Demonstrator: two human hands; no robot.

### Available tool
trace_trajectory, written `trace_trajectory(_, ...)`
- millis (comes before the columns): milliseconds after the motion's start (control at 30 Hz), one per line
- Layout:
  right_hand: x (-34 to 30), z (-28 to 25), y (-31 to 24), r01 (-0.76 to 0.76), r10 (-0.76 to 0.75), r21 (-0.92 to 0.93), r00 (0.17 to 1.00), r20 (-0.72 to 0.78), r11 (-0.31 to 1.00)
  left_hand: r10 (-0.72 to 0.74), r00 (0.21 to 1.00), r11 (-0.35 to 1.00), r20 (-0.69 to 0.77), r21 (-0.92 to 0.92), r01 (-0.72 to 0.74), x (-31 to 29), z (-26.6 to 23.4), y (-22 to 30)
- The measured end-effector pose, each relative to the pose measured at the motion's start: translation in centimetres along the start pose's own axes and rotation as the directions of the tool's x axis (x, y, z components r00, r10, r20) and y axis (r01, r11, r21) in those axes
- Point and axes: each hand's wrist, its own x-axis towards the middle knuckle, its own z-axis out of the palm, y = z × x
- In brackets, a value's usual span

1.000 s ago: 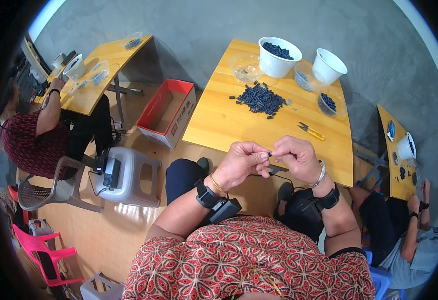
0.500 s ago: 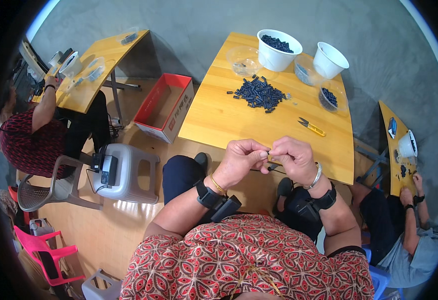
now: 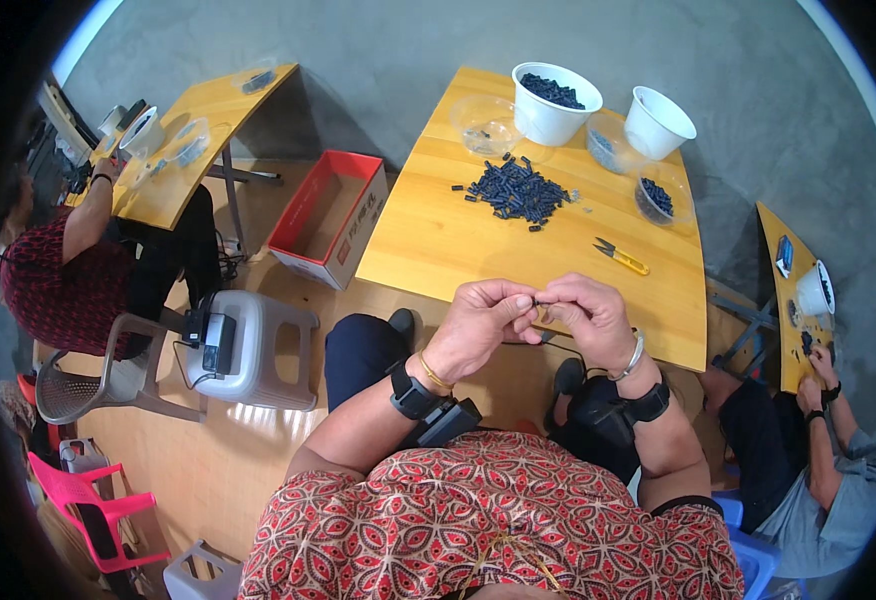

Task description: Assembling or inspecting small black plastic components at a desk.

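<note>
Left hand (image 3: 480, 322) and right hand (image 3: 592, 312) mostly hide a dark piece (image 3: 536, 303).

Centre table (image 3: 428, 235): white tubs (image 3: 548, 122) 2 | clear bowls (image 3: 475, 116) 3 | yellow snips (image 3: 625, 258) 1 | dark-piece pile (image 3: 518, 191) 1

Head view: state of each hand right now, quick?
Left hand: closed, pinching a small dark piece.
Right hand: closed, pinching at the same small dark piece.

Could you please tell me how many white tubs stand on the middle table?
2: the left tub, holding dark pieces, and the right tub, both on the far side.
</note>
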Motion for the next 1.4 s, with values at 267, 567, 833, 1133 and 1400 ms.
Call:
trace_trajectory(267, -0.8, -0.1, 0.4, -0.203, 0.214, 0.110, 0.972, -0.099, 0.973, 0.058, 0.998, 0.998, -0.018, 0.040, -0.058, -0.2, 0.1, -0.1)
trace_trajectory(567, -0.5, 0.3, 0.1, -0.231, 0.229, -0.026, 0.972, -0.049, 0.973, 0.072, 0.997, 0.997, -0.023, 0.025, -0.071, -0.2, -0.2, -0.1)
trace_trajectory(833, -0.4, 1.0, 0.6, -0.263, 0.263, 0.000, 0.963, -0.053, 0.965, 0.044, 0.999, 0.991, 0.006, -0.126, -0.043, 0.1, -0.7, 0.0)
trace_trajectory(1133, -0.3, 0.9, 0.6, -0.269, 0.269, -0.009, 0.963, -0.008, 0.963, 0.113, 0.993, 0.993, -0.013, 0.040, -0.113, 0.4, -1.0, -0.2)
trace_trajectory(1400, -0.5, 1.3, 1.2, -0.285, 0.288, 0.055, 0.956, -0.061, 0.957, 0.082, 0.997, 0.995, 0.007, -0.062, -0.082, 0.7, -0.9, -0.2)
